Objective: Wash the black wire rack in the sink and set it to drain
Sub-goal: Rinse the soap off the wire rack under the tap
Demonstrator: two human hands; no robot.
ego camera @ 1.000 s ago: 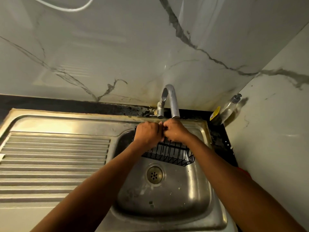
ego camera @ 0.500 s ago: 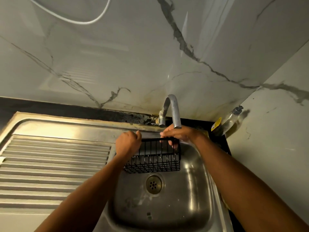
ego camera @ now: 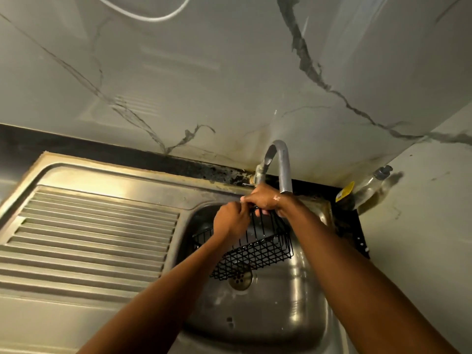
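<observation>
Head view: the black wire rack is held tilted over the sink basin, below the faucet spout, seemingly for rinsing. Its top rim is gripped by the left hand and the right hand, fingers curled round the wire.

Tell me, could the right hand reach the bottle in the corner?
Probably, once freed: the right hand grips the wire rack, and past the faucet spout the way to the bottle looks open.

a home kitchen: steel sink (ribbed drainboard), tap, marble-look wall.
</observation>
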